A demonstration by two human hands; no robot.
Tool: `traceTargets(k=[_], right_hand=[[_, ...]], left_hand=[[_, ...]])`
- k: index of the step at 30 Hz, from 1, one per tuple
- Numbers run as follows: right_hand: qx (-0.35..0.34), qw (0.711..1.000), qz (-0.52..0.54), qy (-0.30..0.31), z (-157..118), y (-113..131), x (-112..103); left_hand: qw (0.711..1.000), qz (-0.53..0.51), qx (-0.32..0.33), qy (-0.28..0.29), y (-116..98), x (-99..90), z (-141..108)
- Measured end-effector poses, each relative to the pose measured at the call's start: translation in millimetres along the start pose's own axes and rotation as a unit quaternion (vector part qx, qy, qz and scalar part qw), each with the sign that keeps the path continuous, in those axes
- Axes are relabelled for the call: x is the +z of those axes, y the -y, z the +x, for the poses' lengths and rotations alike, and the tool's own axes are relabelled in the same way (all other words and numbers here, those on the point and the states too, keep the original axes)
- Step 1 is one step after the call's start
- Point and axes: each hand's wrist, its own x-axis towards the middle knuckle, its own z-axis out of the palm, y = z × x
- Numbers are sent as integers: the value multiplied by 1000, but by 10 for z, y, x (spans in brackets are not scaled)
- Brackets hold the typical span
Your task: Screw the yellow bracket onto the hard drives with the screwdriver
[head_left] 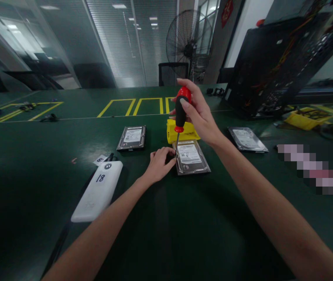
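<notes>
A red and black screwdriver [180, 111] stands nearly upright in my right hand [198, 113], its tip down at the left edge of a hard drive [194, 166]. The fingers of my left hand [161, 162] are pinched at that same edge, beside the tip; what they hold there is too small to name. Directly behind the drive lies a yellow object [172, 130], partly hidden by the screwdriver and my right hand. Another hard drive [132, 136] rests to the left, and one more drive [246, 139] lies to the right of my right forearm.
On the left of the green table [52, 156] lies a white power bank [98, 191] marked 18, with a black cable. An open black computer case [260, 74] stands at the back right, near a yellow tray [303, 120]. Yellow tape outlines mark the far side.
</notes>
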Motion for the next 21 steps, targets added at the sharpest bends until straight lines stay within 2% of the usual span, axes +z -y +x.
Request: traceTargets(k=[6, 12, 21], right_hand=[[-32, 999, 0, -15, 22, -48, -7], [-32, 998, 20, -51, 29, -64, 22], [-1, 994, 85, -63, 49, -63, 32]], left_hand=[[1000, -3, 6, -6, -12, -5, -12], [1000, -2, 0, -4, -16, 0, 1], [1000, -13, -1, -2, -20, -10, -5]])
